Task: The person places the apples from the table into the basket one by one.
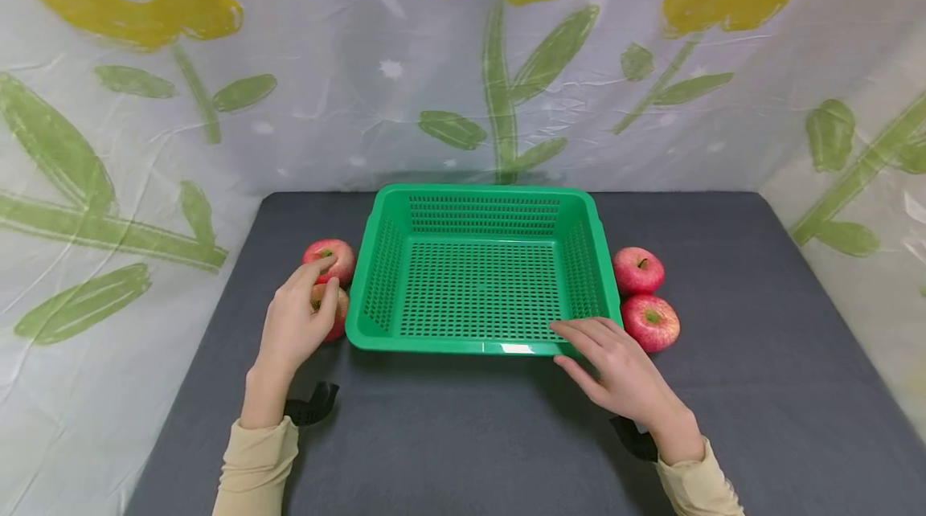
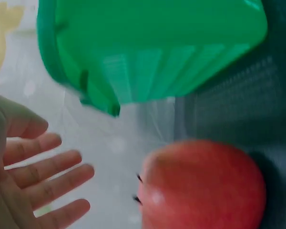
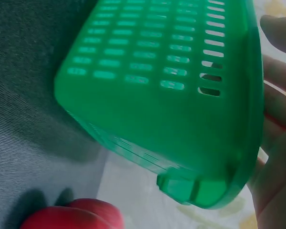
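Note:
A green plastic basket [image 1: 481, 346] with slotted walls and floor stands on the dark table. To its left, two red apples [image 1: 340, 259] lie one behind the other, partly covered by my left hand [image 1: 297, 315]. That hand hovers over them, its fingers spread in the left wrist view, where an apple [image 2: 205, 186] sits below the basket's side. My right hand [image 1: 615, 363] is over the basket's near right corner, fingers extended across the rim. Beside that corner are two more apples, the nearer one [image 1: 651, 323] and the farther one [image 1: 638, 270].
A pale sheet [image 1: 325, 98] painted with yellow flowers and green stems hangs behind the table and along its sides. The dark tabletop [image 1: 463, 436] stretches in front of the basket and out to both sides. Each wrist wears a black strap.

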`<action>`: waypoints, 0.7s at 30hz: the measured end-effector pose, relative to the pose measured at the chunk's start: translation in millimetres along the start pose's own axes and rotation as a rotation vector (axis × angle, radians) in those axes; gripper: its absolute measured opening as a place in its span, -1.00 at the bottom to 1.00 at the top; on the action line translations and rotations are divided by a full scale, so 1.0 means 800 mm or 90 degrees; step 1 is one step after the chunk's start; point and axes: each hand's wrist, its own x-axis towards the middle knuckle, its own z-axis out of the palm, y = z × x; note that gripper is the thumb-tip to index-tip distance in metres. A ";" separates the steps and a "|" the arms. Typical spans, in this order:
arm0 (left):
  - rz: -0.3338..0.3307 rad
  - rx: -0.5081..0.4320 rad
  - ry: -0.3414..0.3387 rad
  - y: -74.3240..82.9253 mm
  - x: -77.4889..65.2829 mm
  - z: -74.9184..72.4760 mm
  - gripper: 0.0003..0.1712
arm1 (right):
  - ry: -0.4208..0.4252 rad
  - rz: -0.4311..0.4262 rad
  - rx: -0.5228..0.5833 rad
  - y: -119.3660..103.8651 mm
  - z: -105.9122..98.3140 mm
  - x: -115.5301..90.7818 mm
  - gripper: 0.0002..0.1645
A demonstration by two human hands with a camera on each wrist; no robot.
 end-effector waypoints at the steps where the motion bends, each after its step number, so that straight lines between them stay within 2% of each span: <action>1: -0.013 0.005 0.002 -0.004 -0.001 -0.001 -0.63 | -0.002 0.001 -0.001 0.000 0.001 -0.001 -0.57; 4: -0.050 0.021 -0.025 -0.018 -0.005 -0.007 -0.54 | -0.012 -0.002 -0.004 -0.001 0.004 -0.005 -0.59; 9: -0.105 0.038 -0.143 -0.035 -0.019 -0.016 -0.34 | -0.014 -0.008 -0.012 0.000 0.008 -0.009 -0.56; 13: -0.130 0.023 -0.205 -0.041 -0.031 -0.013 -0.17 | -0.007 -0.007 -0.015 0.000 0.009 -0.010 -0.56; 16: -0.150 0.005 -0.223 -0.043 -0.040 -0.007 -0.03 | -0.002 -0.007 -0.012 0.000 0.010 -0.010 -0.55; 21: -0.158 -0.003 -0.211 -0.049 -0.050 0.002 0.09 | 0.003 -0.010 -0.007 0.000 0.012 -0.010 -0.55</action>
